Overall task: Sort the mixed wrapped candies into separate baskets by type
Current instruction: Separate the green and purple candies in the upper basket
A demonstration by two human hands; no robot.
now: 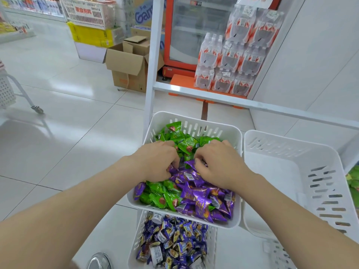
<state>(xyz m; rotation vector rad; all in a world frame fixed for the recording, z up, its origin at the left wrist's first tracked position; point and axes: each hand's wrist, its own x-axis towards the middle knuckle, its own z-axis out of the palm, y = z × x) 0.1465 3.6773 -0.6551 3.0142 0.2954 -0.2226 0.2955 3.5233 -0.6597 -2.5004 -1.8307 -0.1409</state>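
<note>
In the white slotted plastic basket (162, 118), left hand (157, 162) and right hand (219, 166) dig curled fingers into mixed green and purple foil-wrapped candies (194, 197), their grip hidden; best rake out one colour only.

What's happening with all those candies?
A person has both hands in a white basket that holds mixed green candies and purple candies. The left hand and right hand have their fingers curled into the pile where green meets purple. What each one holds is hidden. A second white basket stands to the right, and a lower basket holds blue-wrapped candies.
</note>
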